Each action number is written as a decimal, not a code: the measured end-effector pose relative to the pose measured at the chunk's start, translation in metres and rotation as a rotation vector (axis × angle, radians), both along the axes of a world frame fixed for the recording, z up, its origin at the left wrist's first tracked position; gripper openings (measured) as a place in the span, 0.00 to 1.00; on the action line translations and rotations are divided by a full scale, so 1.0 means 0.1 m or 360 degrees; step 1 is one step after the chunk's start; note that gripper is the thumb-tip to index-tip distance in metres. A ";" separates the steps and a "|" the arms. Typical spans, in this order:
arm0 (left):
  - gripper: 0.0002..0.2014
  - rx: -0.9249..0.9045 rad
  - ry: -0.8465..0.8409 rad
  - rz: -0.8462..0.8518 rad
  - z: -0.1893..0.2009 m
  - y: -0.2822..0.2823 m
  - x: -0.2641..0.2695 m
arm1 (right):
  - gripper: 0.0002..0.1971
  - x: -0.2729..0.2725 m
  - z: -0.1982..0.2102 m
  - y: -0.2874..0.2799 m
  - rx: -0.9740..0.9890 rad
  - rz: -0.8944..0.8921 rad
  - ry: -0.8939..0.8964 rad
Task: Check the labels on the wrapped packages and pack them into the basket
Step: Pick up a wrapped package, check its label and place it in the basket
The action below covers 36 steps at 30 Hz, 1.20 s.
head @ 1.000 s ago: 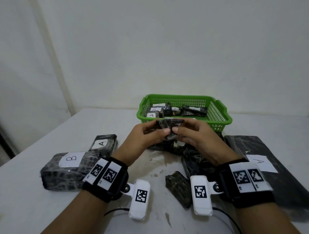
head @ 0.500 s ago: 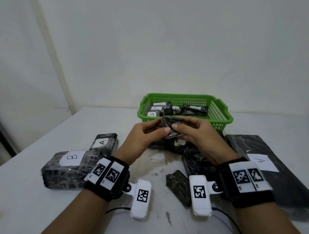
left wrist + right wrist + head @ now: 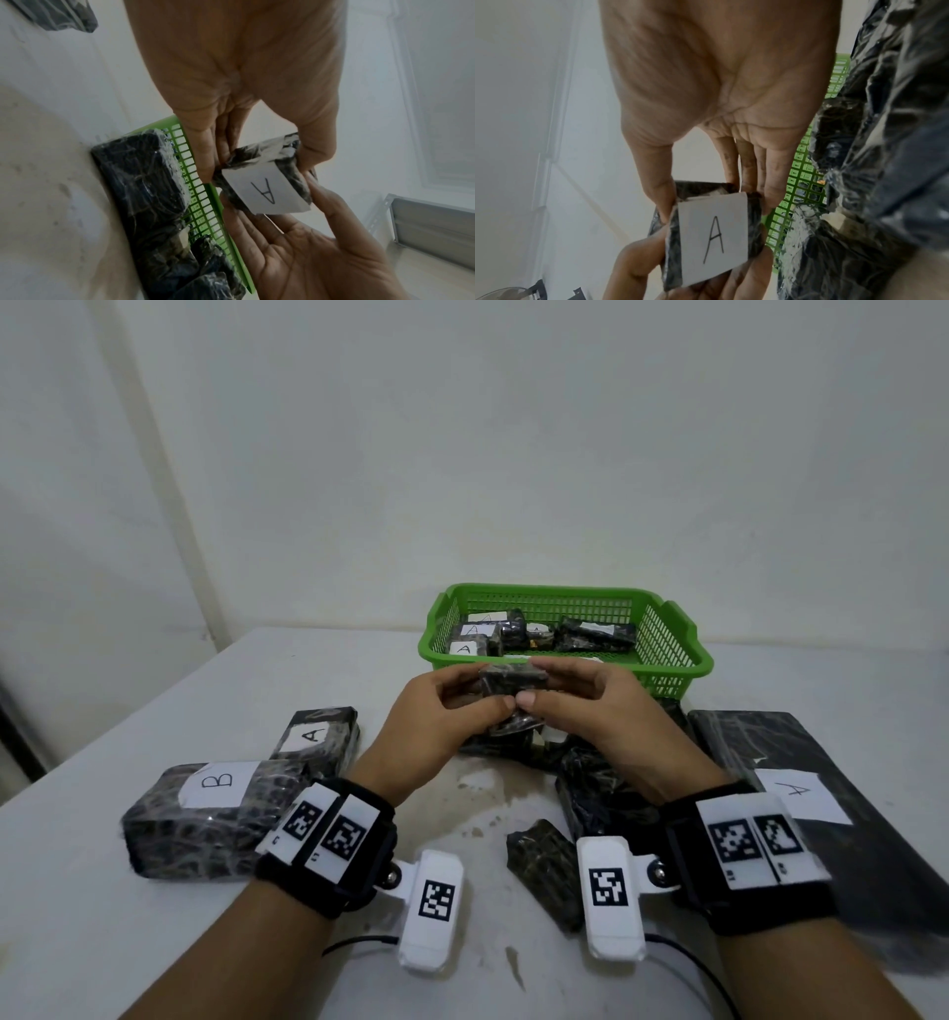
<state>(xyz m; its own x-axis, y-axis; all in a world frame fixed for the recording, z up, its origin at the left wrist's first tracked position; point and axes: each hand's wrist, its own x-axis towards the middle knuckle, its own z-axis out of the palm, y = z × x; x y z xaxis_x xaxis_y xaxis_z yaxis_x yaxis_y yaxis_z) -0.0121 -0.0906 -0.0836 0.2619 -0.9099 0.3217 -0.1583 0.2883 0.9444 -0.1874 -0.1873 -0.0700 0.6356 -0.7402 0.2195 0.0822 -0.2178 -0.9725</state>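
Observation:
Both hands hold one small black wrapped package (image 3: 511, 683) above the table, just in front of the green basket (image 3: 678, 654). My left hand (image 3: 462, 706) pinches its left end and my right hand (image 3: 570, 695) pinches its right end. Its underside carries a white label marked A (image 3: 264, 191), which also faces the right wrist camera as label A (image 3: 714, 239). The basket holds several wrapped packages (image 3: 595, 634), some with A labels.
On the white table (image 3: 102, 942) lie a package labelled B (image 3: 200, 819), a package labelled A (image 3: 316, 737), a long flat package labelled A (image 3: 832, 814), and a small unlabelled package (image 3: 544, 870). More dark packages (image 3: 601, 778) are piled below my hands.
Both hands have turned the small package between their fingers and lifted it slightly toward the basket's front rim.

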 end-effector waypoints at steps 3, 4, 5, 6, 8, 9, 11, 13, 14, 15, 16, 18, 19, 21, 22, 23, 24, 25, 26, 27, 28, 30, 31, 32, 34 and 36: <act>0.26 0.0045 0.0090 -0.0144 -0.02 0.02 0.01 | 0.19 0.00 0.00 0.00 0.0030 -0.0023 -0.0059; 0.27 0.0046 0.0081 -0.0142 -0.02 0.02 0.01 | 0.18 0.00 0.00 0.00 0.0020 -0.0040 -0.0065; 0.28 0.0037 0.0054 -0.0117 -0.01 0.02 0.00 | 0.17 0.00 0.00 0.00 0.0008 -0.0052 -0.0070; 0.28 0.0021 0.0017 -0.0067 0.00 0.01 -0.01 | 0.18 0.00 0.00 0.01 -0.0005 -0.0059 -0.0072; 0.30 -0.0020 -0.0045 0.0042 0.01 0.00 -0.01 | 0.22 0.01 0.00 0.02 -0.0030 -0.0044 -0.0051; 0.31 -0.0030 -0.0044 0.0071 0.01 0.00 -0.01 | 0.25 0.02 0.00 0.02 -0.0017 -0.0014 -0.0042; 0.30 -0.0029 0.0016 0.0073 0.02 -0.01 -0.01 | 0.30 0.02 0.00 0.02 0.0102 0.0064 -0.0048; 0.33 -0.0056 0.0065 0.0044 0.01 -0.01 -0.01 | 0.29 0.02 0.02 0.03 0.0227 0.0109 -0.0064; 0.35 -0.0074 0.0053 0.0036 0.00 -0.01 0.00 | 0.24 0.02 0.04 0.04 0.0265 0.0107 -0.0073; 0.38 -0.0089 0.0035 0.0018 -0.01 -0.01 0.00 | 0.20 0.02 0.04 0.04 0.0306 0.0086 -0.0074; 0.40 -0.0097 0.0015 -0.0012 -0.02 -0.01 0.01 | 0.19 0.02 0.05 0.05 0.0350 0.0068 -0.0059; 0.43 -0.0092 -0.0004 -0.0114 -0.03 -0.01 0.01 | 0.19 0.01 0.04 0.04 0.0359 0.0063 0.0009; 0.43 -0.0088 -0.0007 -0.0171 -0.01 0.00 -0.01 | 0.17 0.00 0.03 0.03 0.0338 0.0064 0.0018; 0.42 -0.0080 0.0016 -0.0234 0.02 0.03 -0.04 | 0.16 -0.01 0.02 0.01 0.0286 0.0043 -0.0009; 0.40 -0.0080 0.0023 -0.0216 0.04 0.04 -0.05 | 0.17 -0.02 0.02 0.01 0.0258 0.0021 -0.0015; 0.37 -0.0082 0.0020 -0.0164 0.05 0.04 -0.05 | 0.20 -0.02 0.01 0.00 0.0220 0.0003 -0.0010; 0.35 -0.0088 0.0011 -0.0099 0.05 0.04 -0.05 | 0.21 -0.03 0.01 0.00 0.0176 -0.0004 0.0006; 0.33 -0.0101 0.0003 -0.0040 0.05 0.03 -0.04 | 0.22 -0.03 0.00 -0.01 0.0132 -0.0009 0.0022; 0.32 -0.0120 -0.0004 0.0008 0.04 0.01 -0.03 | 0.22 -0.02 0.00 -0.01 0.0110 -0.0009 0.0030; 0.30 -0.0141 -0.0006 0.0038 0.03 0.01 -0.02 | 0.23 -0.01 0.00 0.00 0.0130 0.0004 0.0017; 0.28 -0.0165 -0.0006 0.0050 0.02 0.00 0.00 | 0.26 0.00 0.01 0.01 0.0193 0.0030 -0.0007; 0.28 -0.0211 -0.0019 0.0023 0.01 0.01 0.02 | 0.32 0.01 0.03 0.03 0.0316 0.0100 -0.0029; 0.28 -0.0234 -0.0031 -0.0005 0.02 0.01 0.01 | 0.33 0.01 0.03 0.04 0.0333 0.0128 -0.0015; 0.29 -0.0252 -0.0058 -0.0036 0.02 0.01 0.00 | 0.33 0.01 0.04 0.04 0.0340 0.0142 -0.0006; 0.29 -0.0254 -0.0116 -0.0092 0.02 0.01 0.00 | 0.25 0.02 0.03 0.04 0.0361 0.0116 -0.0038; 0.30 -0.0200 -0.0125 -0.0140 0.01 0.02 -0.01 | 0.17 0.02 0.02 0.03 0.0341 0.0043 -0.0095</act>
<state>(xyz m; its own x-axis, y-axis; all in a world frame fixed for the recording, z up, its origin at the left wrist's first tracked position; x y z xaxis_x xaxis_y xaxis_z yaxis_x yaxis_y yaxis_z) -0.0130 -0.0882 -0.0823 0.1524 -0.8796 0.4506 -0.1991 0.4193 0.8858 -0.1856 -0.1839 -0.0680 0.6465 -0.7568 0.0967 0.1438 -0.0036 -0.9896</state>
